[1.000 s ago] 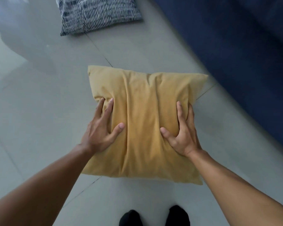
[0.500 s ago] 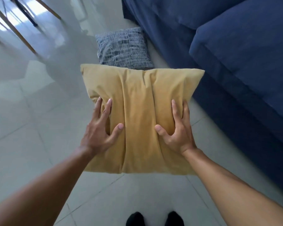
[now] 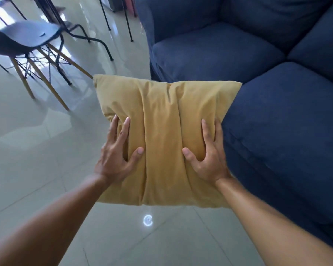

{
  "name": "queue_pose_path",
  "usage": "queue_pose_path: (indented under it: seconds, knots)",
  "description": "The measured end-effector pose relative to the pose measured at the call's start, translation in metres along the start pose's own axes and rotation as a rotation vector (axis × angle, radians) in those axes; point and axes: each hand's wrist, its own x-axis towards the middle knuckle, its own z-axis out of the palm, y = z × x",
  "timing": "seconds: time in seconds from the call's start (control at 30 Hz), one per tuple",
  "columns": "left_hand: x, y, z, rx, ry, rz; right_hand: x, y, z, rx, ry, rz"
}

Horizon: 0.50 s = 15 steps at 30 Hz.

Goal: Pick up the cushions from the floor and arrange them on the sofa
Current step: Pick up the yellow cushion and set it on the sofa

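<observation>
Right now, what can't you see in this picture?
All in the head view:
- Floor and sofa front behind the yellow cushion: hidden by it.
- Fingers of both hands, left and right: partly sunk into cushion folds.
- Grey chair: blurred, cut off at the left edge.

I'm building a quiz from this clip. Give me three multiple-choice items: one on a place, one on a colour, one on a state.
1. Where is the sofa relative to the held cushion?
A. to its right B. to its left C. under the chair

2. What colour is the cushion?
A. red B. mustard yellow C. white

3. How is the cushion held?
A. lying on the floor B. one hand only C. gripped by both hands

Answers: 1 A, the blue seats fill the right side. 2 B, its fabric is mustard yellow. 3 C, the left hand and right hand clasp its sides above the tiled floor.
</observation>
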Motion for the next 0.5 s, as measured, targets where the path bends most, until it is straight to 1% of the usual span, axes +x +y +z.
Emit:
queue_pose_path:
  seconds: [0.13,0.23,0.37,0.5]
  knots:
    - [0.050,0.035,-0.005,-0.027,0.044,0.086,0.034,-0.012,-0.049,-0.022,0.056,-0.010]
    - [0.090,0.068,0.001,-0.060,0.039,0.146,0.057,-0.009,-0.093,-0.060,0.119,-0.018]
    - [0.153,0.121,0.026,-0.096,0.014,0.230,0.091,0.010,-0.157,-0.104,0.209,-0.017]
    - [0.210,0.177,0.062,-0.117,0.009,0.278,0.125,0.042,-0.216,-0.118,0.299,-0.015]
